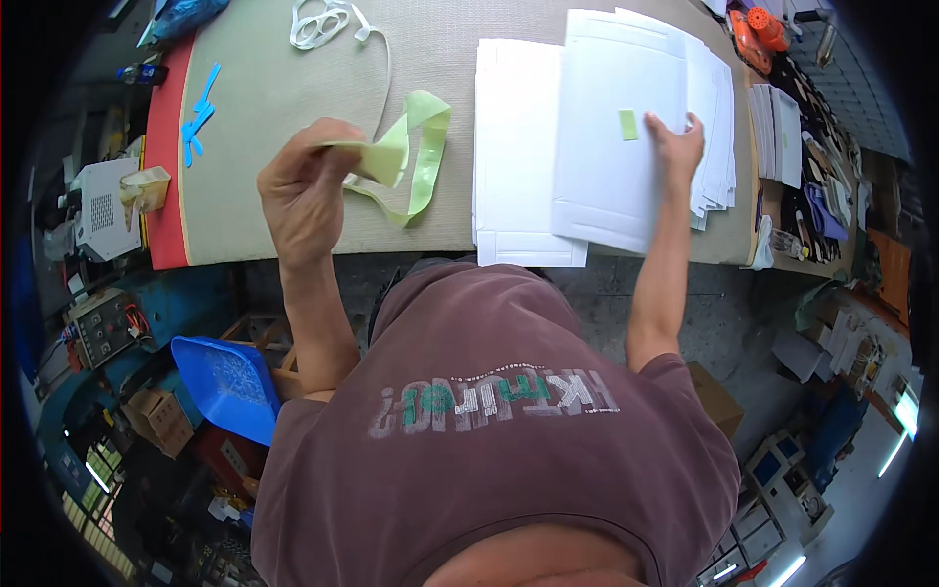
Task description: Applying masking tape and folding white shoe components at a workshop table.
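My left hand (311,191) is raised over the left half of the table, its fingers pinched on one end of a pale green strip (427,161). The rest of that strip curls in a loop down to the tabletop. My right hand (677,147) rests on the top white cardboard sheet (616,186), with thumb and fingers spread apart. Close to the right thumb, a small green piece (628,124) lies flat on this sheet. More white sheets (719,127) are fanned out beneath it on the right, and another white stack (518,147) lies partly under its left edge.
A white cord (323,24) lies coiled at the far side of the table (254,137). Blue strips (199,117) lie near the red left edge (170,166). An orange tool (751,44) and cluttered items border the right side. A blue bin (230,386) stands below left.
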